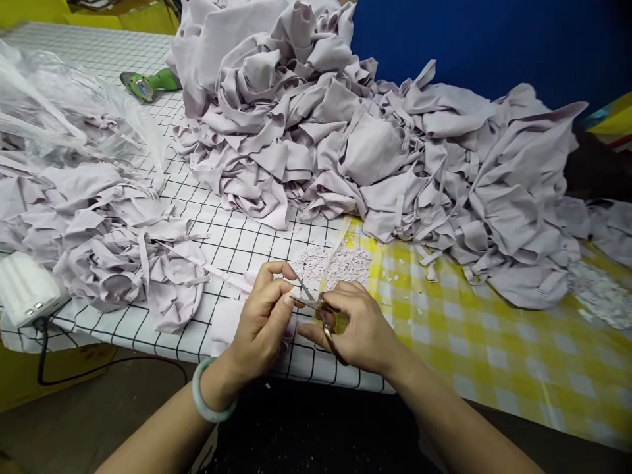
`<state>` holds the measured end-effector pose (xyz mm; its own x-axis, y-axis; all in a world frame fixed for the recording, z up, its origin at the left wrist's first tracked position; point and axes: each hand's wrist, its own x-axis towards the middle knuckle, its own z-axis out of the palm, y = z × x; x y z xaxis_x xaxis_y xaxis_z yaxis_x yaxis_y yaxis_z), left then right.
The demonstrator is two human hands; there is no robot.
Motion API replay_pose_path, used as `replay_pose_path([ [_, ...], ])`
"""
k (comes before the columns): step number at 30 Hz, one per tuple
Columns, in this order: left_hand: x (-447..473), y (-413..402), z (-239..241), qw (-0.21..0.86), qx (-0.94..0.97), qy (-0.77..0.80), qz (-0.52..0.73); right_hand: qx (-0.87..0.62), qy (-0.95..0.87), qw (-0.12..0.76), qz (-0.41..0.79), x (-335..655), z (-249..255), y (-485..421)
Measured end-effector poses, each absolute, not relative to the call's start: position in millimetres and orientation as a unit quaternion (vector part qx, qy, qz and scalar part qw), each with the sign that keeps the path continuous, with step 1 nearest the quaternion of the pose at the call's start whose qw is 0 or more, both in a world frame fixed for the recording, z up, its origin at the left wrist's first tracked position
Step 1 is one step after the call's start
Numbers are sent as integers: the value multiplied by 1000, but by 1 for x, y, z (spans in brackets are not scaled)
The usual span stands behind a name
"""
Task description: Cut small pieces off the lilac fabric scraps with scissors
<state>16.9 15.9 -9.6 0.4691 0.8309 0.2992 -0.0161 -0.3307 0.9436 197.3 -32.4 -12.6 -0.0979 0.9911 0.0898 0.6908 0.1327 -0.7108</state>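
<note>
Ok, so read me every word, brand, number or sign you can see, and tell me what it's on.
No text can be read.
Pale patch on the green tool: any lettering is too small and blurred to read.
White device: no legible lettering.

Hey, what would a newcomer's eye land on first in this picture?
Probably the big heap of pale cloth across the top. Just below, in the middle, the right hand holds scissors close to the left hand. The yellow checked cover brightens the lower right.
</note>
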Motion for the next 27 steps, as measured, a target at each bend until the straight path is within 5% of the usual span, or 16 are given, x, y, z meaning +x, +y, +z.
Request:
replay_pose_path([
  [27, 28, 23, -13, 446, 764, 272, 379, -653, -667, 300, 196, 204, -29, -32],
])
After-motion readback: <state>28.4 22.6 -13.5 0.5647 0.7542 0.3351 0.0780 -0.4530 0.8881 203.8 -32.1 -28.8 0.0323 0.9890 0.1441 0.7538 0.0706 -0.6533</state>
